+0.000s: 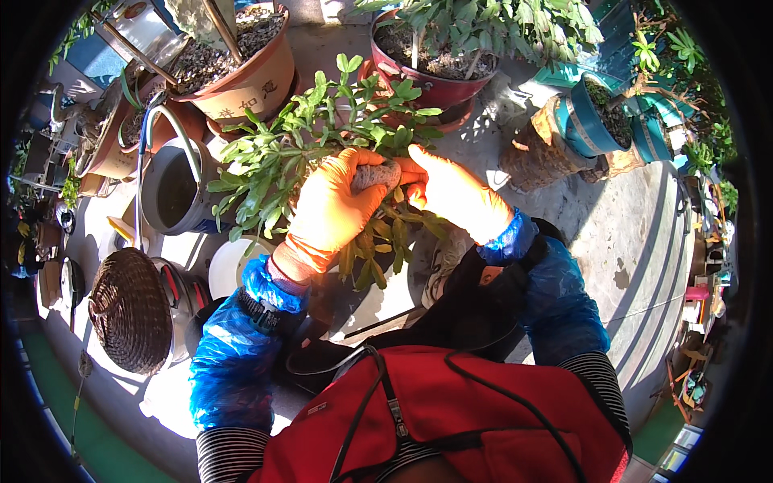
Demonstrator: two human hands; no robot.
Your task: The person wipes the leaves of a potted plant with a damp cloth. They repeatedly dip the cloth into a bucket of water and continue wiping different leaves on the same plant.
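under bright sun at the centre of the frame, the orange-gloved left hand (pixel 328 208) is curling its fingers around a grey lump (pixel 378 175), seemingly steadying it so that its right end is facing the right hand (pixel 460 191). the right fingers are bending inward beside that end; whether they are gripping anything is impossible to tell. partly hiding behind the left fingers, the lump is looking rough, rounded and speckled, and is sitting over the stems of a leafy plant (pixel 270 165). the plant is spreading flat green segments toward the left, while those below the hands are showing yellow and bronze. a bucket (pixel 193 211) and a basket (pixel 133 310) are standing at left, and a red pot (pixel 431 87) at top, probably leaving the middle open for both arms.
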